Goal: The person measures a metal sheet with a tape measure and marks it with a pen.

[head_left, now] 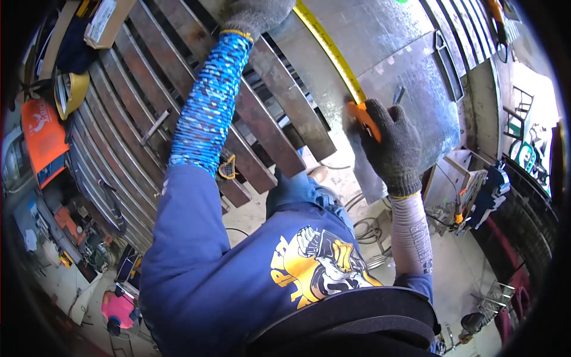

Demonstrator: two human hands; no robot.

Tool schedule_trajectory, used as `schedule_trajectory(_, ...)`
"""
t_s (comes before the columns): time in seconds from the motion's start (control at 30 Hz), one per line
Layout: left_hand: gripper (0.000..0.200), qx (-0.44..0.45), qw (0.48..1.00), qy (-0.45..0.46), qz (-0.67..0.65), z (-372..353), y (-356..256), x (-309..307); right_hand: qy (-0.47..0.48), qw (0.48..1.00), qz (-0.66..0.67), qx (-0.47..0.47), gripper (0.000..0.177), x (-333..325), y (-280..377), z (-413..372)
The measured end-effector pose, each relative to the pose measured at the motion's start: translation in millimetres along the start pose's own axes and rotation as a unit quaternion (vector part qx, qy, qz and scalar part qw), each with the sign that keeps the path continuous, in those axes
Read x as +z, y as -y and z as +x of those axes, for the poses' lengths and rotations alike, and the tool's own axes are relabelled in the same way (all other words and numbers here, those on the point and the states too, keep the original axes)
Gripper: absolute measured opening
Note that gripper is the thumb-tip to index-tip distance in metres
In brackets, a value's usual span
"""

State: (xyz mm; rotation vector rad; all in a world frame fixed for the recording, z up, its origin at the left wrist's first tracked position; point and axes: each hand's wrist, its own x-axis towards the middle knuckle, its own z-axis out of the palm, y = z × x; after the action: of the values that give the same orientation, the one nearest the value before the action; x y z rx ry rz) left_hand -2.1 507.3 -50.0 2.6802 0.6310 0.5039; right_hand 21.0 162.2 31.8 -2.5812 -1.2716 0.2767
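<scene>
Head: two hands (392, 146) (259, 15), one tape (335, 52) (yellow).

Left hand (257, 15): grey knit glove, partly cut off
Left arm (208, 107): blue-patterned sleeve, stretched forward
Right hand (392, 143): dark-grey knit glove, fingers curled closed

Single head view, wide-angle with dark rounded rim; looks steeply down, close over torso (250, 256) and slatted desk (270, 128); left hand (256, 15) cropped by top edge.
</scene>
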Motion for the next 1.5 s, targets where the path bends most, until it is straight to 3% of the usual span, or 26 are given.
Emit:
schedule_trajectory(0.07, 0.017, 0.033, 0.999, -0.009, -0.008, -1, 4, 0, -0.008, 1.0, -0.001, 0.003, 0.045, 3, 0, -1)
schedule_trajectory(0.2, 0.023, 0.01, 1.0, 0.003, -0.019, -5, -7, -8, 0.005, 0.999, -0.043, 0.015, 0.041, 0, 4, 1)
schedule_trajectory(0.27, 0.024, 0.07, 0.997, -0.044, 0.014, -5, -2, -5, 0.044, 0.998, -0.035, 0.04, 0.052, 0, 6, 0)
schedule_trajectory(0.33, 0.025, 0.092, 0.994, -0.052, 0.02, -3, -2, -7, -0.002, 1.0, 0.004, 0.026, 0.055, 4, 4, -2)
schedule_trajectory(0.47, 0.025, 0.098, 0.993, -0.059, -0.005, -4, 0, -3, -0.029, 0.993, 0.087, 0.069, 0.052, 13, 5, -3)
schedule_trajectory(0.67, 0.023, 0.049, 0.998, -0.026, -0.014, -4, -2, -6, -0.041, 0.991, 0.104, 0.069, 0.052, 13, 6, 2)
schedule_trajectory(0.73, 0.021, 0.114, 0.991, -0.064, 0.035, -4, -1, -7, -0.037, 0.991, 0.101, 0.075, 0.051, 13, 7, 2)
schedule_trajectory(1.07, 0.014, 0.073, 0.997, -0.039, -0.002, -6, -2, -5, -0.036, 0.992, 0.092, 0.079, 0.049, 15, 9, 1)
schedule_trajectory(1.17, 0.014, 0.093, 0.993, -0.068, 0.02, -5, -3, -5, -0.034, 0.992, 0.085, 0.087, 0.05, 17, 8, 1)
schedule_trajectory(1.5, 0.025, 0.069, 0.997, -0.016, -0.003, -4, -9, -8, -0.055, 0.987, 0.122, 0.087, 0.053, 24, 6, 2)
